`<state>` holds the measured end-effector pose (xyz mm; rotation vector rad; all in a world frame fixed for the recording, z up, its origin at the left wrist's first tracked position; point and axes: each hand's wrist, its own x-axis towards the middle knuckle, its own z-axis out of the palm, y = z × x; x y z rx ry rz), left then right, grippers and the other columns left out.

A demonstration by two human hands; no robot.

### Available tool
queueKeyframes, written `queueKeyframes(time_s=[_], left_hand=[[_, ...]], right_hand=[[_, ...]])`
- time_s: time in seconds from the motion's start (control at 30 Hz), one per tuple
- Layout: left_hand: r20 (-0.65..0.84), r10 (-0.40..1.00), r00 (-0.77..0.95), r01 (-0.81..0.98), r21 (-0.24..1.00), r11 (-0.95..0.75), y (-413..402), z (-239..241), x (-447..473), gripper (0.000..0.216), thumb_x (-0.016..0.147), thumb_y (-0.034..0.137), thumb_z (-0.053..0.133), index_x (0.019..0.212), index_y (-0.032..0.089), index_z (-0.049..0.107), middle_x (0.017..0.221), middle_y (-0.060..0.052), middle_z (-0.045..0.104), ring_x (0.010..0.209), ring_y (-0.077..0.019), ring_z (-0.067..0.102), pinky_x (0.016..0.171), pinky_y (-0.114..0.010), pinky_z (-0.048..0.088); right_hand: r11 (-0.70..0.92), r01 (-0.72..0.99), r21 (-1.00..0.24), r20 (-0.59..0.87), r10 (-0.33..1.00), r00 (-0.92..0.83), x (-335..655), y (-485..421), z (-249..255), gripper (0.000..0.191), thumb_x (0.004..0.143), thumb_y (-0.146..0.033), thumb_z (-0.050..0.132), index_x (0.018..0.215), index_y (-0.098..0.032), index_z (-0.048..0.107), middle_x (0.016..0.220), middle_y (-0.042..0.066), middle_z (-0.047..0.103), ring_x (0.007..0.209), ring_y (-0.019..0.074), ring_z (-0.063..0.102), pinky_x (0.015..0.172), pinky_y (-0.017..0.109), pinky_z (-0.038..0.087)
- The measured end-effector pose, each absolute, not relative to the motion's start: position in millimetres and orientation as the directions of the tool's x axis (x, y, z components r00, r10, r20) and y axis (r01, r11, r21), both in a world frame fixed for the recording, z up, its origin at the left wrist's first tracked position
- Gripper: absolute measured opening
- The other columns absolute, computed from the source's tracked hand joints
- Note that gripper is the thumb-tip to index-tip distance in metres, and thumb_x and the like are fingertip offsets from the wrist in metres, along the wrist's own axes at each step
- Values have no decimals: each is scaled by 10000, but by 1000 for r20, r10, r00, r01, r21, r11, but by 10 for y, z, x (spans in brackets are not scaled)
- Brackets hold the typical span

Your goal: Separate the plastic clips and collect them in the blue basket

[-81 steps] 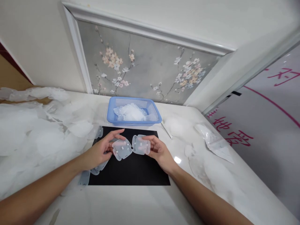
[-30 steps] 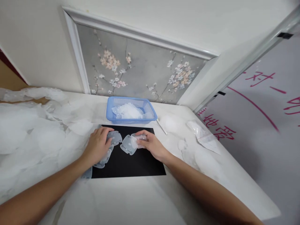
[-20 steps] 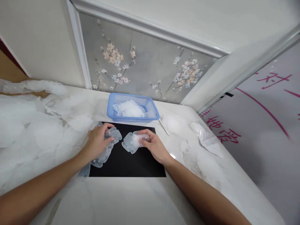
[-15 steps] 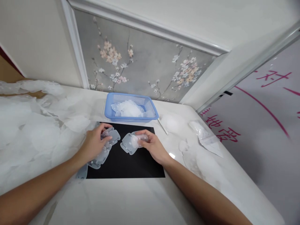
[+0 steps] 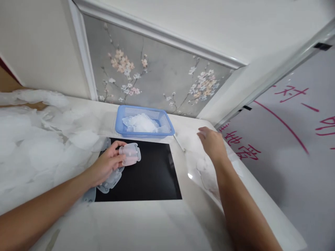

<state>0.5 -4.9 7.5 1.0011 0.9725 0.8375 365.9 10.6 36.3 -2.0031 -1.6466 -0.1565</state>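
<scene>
My left hand (image 5: 108, 162) is closed on a clear, frosted plastic sheet piece (image 5: 131, 154) with a scalloped edge and holds it over the left part of a black mat (image 5: 149, 174). More frosted pieces (image 5: 111, 181) lie under that hand, overlapping the mat's left edge. My right hand (image 5: 213, 143) is over the white tabletop to the right of the mat, its thumb and fingertips close together. Something pale shows at those fingertips, but I cannot make out what it is. Below that hand lies a loose patch of translucent pieces (image 5: 202, 170).
A blue plastic basket (image 5: 119, 120) with white translucent pieces inside stands behind the mat. A thin pale stick (image 5: 180, 143) lies beside it. A large heap of translucent pieces (image 5: 39, 150) covers the left side. A whiteboard with red writing (image 5: 282, 139) rises at the right.
My right hand has moved from over the mat to the right, and the frosted piece it held no longer shows there. The piece in my left hand now sits higher and turned.
</scene>
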Motion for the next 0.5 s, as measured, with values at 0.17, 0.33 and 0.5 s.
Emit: queueKeyframes(time_s=[0.17, 0.33, 0.5], left_hand=[[-300, 869, 394, -89, 928, 361, -28, 73, -56, 506, 624, 124, 703, 1106, 226, 589, 823, 13, 640, 712, -129, 589, 557, -212, 411], [-274, 838, 472, -63, 937, 342, -38, 69, -69, 603, 623, 79, 658, 1199, 232, 570, 878, -9, 665, 649, -113, 546, 487, -204, 330], [-260, 799, 542, -95, 926, 366, -43, 100, -61, 651, 621, 51, 638, 1237, 246, 560, 1056, -40, 693, 950, -188, 642, 744, -267, 480]], right_hand=[[305, 830, -468, 563, 827, 14, 3115, -34, 290, 274, 907, -207, 440, 1034, -219, 683, 964, 77, 728, 854, 238, 682, 794, 383, 523], [403, 538, -740, 341, 915, -217, 2455, -198, -12, 318, 951, -234, 417, 1114, -261, 688, 1096, 60, 715, 1024, 237, 662, 911, 396, 512], [231, 452, -862, 173, 971, -168, 2337, -261, -213, 353, 947, -271, 414, 1213, -223, 642, 1163, 72, 699, 1014, 243, 663, 905, 421, 514]])
